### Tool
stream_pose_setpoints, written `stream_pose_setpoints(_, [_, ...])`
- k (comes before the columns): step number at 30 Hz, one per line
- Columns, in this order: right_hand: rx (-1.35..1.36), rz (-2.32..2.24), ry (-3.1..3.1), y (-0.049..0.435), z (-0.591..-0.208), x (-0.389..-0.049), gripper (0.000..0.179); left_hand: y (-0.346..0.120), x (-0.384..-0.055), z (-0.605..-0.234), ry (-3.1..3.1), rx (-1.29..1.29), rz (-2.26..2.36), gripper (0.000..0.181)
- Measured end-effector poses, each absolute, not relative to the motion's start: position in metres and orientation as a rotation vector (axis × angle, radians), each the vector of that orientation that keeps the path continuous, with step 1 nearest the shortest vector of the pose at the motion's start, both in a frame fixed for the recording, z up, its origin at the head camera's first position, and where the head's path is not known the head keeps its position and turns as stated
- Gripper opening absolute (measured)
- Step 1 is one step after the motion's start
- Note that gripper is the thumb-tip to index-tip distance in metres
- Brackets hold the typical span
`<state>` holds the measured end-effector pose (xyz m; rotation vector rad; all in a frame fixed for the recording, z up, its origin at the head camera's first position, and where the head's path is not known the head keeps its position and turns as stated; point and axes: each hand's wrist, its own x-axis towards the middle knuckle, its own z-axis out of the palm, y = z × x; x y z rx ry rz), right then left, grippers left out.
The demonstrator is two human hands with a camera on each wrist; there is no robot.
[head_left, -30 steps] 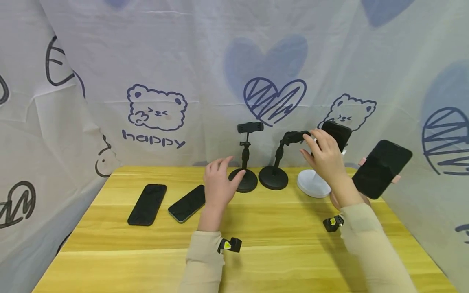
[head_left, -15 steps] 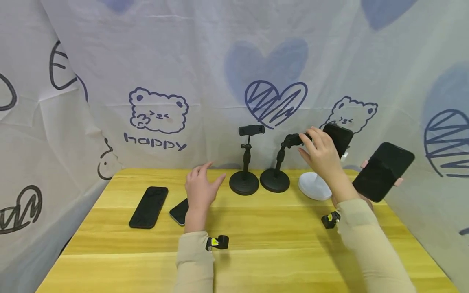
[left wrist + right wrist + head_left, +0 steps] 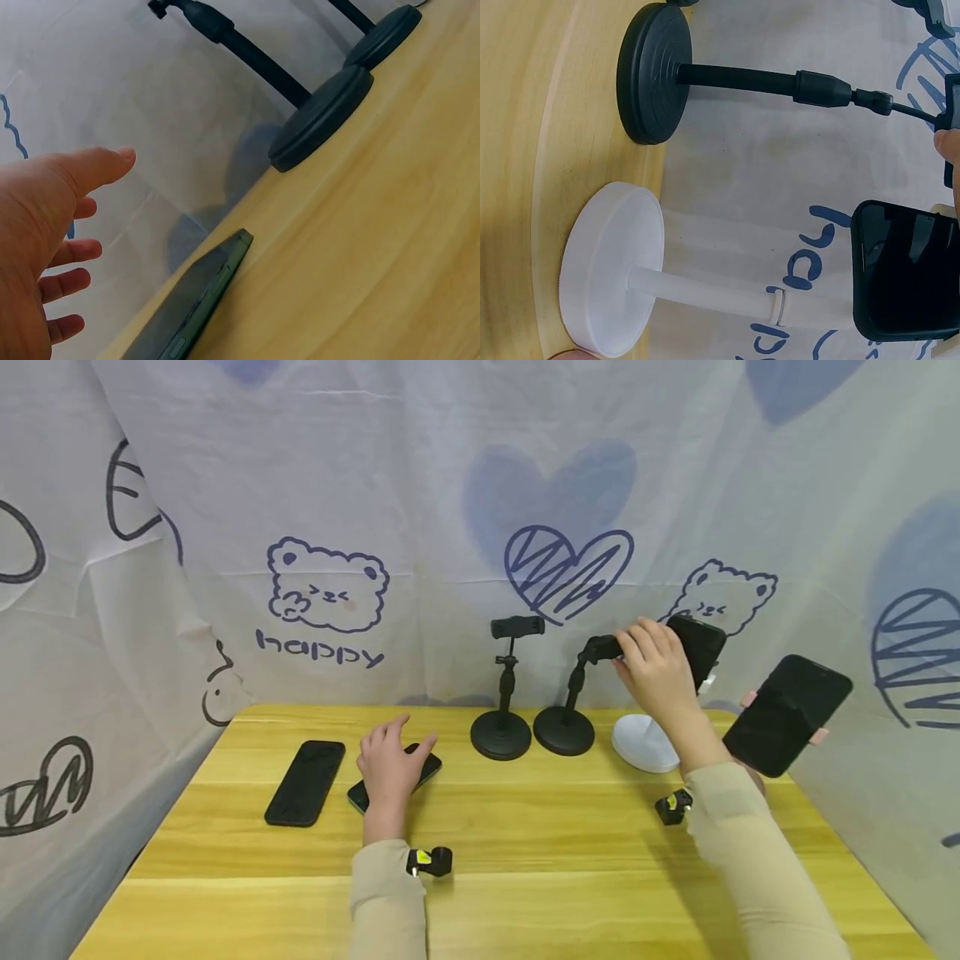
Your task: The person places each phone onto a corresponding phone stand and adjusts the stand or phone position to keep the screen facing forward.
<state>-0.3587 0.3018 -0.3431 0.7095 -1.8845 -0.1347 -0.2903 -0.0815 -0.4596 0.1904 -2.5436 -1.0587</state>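
Above a dark phone [image 3: 429, 766] on the table hovers my left hand [image 3: 390, 768], thumb spread from its fingers. In the left wrist view, a gap shows between that hand [image 3: 45, 225] and the green-edged phone [image 3: 196, 300]. My right hand [image 3: 656, 664] grips the bent-over clamp head of a black phone stand [image 3: 576, 689]. A fingertip [image 3: 949, 146] presses the clamp in the right wrist view; the other fingers are out of frame there. Another black phone stand [image 3: 504, 689] stands upright to the left, its clamp holding nothing.
A white stand [image 3: 645, 743] holds a phone [image 3: 701, 647] just behind my right hand. Farther right, a phone [image 3: 787, 714] sits in pink clamps. One more phone [image 3: 304, 782] lies at the left. A printed curtain [image 3: 435, 527] hangs behind the wooden table [image 3: 525, 860].
My left hand has moved left and down, from beside the left black stand to over the middle phone. My right hand has shifted slightly left onto the black stand's clamp.
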Motion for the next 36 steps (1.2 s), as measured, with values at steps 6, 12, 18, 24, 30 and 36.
stream_pose_setpoints(6, [0.705, -0.077, -1.887, 0.3, -0.345, -0.36, 0.038, -0.084, -0.293, -0.465, -2.559, 0.219, -1.072, 0.066])
stream_pose_setpoints(12, [0.71, -0.025, -1.898, 0.293, -0.348, -0.36, 0.037, -0.088, -0.291, -0.463, -2.594, 0.198, -1.044, 0.065])
stream_pose_setpoints(18, [0.691, 0.012, -1.9, 0.29, -0.348, -0.358, 0.036, -0.094, -0.286, -0.459, -2.658, 0.153, -0.967, 0.064])
stream_pose_setpoints(24, [0.667, 0.061, -1.918, 0.288, -0.351, -0.357, 0.034, -0.101, -0.279, -0.463, -2.731, 0.147, -0.934, 0.067])
stream_pose_setpoints(30, [0.607, 0.135, -1.944, 0.282, -0.357, -0.358, 0.036, -0.107, -0.273, -0.475, -2.829, 0.16, -0.91, 0.08])
stream_pose_setpoints(36, [0.553, 0.249, -1.929, 0.271, -0.363, -0.358, 0.036, -0.118, -0.274, -0.483, -2.914, 0.172, -0.903, 0.094])
